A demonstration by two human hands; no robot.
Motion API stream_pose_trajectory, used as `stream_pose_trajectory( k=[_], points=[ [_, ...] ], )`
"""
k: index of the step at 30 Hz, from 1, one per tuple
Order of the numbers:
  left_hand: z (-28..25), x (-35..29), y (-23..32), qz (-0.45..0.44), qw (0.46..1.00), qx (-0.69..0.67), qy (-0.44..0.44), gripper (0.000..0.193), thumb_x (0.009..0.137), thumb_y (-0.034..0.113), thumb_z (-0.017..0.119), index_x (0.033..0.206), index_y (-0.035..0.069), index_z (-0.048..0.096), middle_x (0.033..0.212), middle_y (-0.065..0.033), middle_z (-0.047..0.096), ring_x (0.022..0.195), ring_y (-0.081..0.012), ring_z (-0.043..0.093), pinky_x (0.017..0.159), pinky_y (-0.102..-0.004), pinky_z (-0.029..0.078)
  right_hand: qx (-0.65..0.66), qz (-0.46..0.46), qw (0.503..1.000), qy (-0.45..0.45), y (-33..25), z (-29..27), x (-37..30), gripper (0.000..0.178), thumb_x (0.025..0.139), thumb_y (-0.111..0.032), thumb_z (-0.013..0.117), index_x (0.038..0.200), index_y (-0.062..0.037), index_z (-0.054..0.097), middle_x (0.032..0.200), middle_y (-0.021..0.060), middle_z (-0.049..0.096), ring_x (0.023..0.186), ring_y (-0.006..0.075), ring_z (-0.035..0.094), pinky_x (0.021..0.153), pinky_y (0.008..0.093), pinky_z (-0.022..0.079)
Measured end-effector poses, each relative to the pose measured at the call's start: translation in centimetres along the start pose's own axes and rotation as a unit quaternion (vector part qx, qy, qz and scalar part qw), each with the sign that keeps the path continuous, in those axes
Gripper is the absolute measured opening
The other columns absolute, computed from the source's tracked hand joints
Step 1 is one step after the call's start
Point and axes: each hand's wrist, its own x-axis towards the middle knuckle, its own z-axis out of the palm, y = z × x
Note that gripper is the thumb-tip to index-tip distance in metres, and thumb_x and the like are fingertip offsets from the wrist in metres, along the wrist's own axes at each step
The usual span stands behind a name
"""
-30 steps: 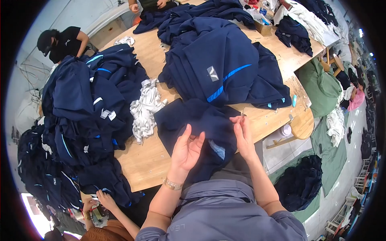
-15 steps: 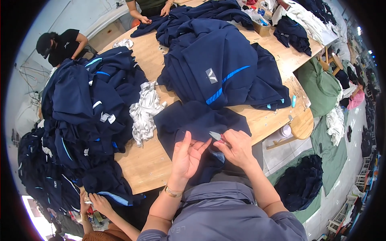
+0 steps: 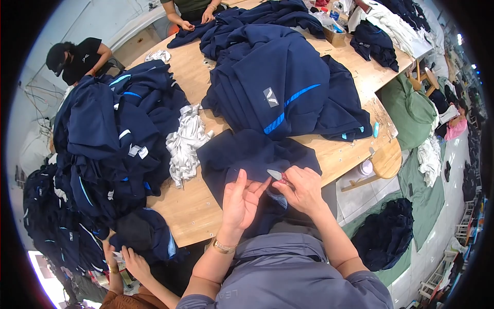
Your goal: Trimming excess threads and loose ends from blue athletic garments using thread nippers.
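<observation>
My right hand [image 3: 304, 191] is closed around a pair of thread snips [image 3: 274, 174], with a grey pointed blade and a bit of red at the grip. The blade points left, over the fabric. Just left of it, my left hand [image 3: 242, 202] is turned palm up, thumb raised and fingers spread toward the blade; I see nothing held in it. Beneath both hands lies a dark navy garment [image 3: 231, 152], draped over the table edge toward my lap. A light blue strip shows on it beneath my fingers.
A large navy garment pile [image 3: 247, 77] rises ahead on the wooden table [image 3: 188, 219]. White strips [image 3: 186, 147] lie left, beside another navy heap [image 3: 95, 123]. A co-worker's hands [image 3: 135, 263] handle fabric at lower left; two more people are at the far side. A wooden stool [image 3: 386, 160] stands right.
My hands and the snips stay almost in place. At lower left, the co-worker's hands have shifted and the navy piece there has been turned, showing a darker face.
</observation>
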Motion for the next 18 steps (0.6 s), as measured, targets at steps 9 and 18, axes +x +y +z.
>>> stream_pose_trajectory(
  k=[9, 18],
  points=[
    [-0.09, 0.0, -0.05, 0.011, 1.0, 0.019, -0.014, 0.025, 0.096, 0.018, 0.044, 0.09, 0.0, 0.06, 0.1, -0.0123, 0.063, 0.099, -0.0223, 0.06, 0.097, -0.0439, 0.044, -0.028, -0.026, 0.999, 0.006, 0.01, 0.01, 0.06, 0.034, 0.077, -0.037, 0.065, 0.067, -0.0098, 0.047, 0.059, 0.0031, 0.045, 0.052, 0.0204, 0.049, 0.051, 0.0311, 0.032],
    [-0.02, 0.03, -0.35, 0.001, 1.0, -0.003, 0.013, 0.033, 0.098, 0.024, 0.036, 0.102, -0.002, 0.056, 0.101, -0.0125, 0.062, 0.102, -0.0236, 0.059, 0.101, -0.0453, 0.039, 0.137, 0.123, 0.983, 0.009, -0.07, 0.13, -0.36, 0.033, 0.073, -0.027, 0.072, 0.075, -0.0061, 0.046, 0.066, 0.0069, 0.047, 0.055, 0.0211, 0.048, 0.057, 0.031, 0.038]
  ],
)
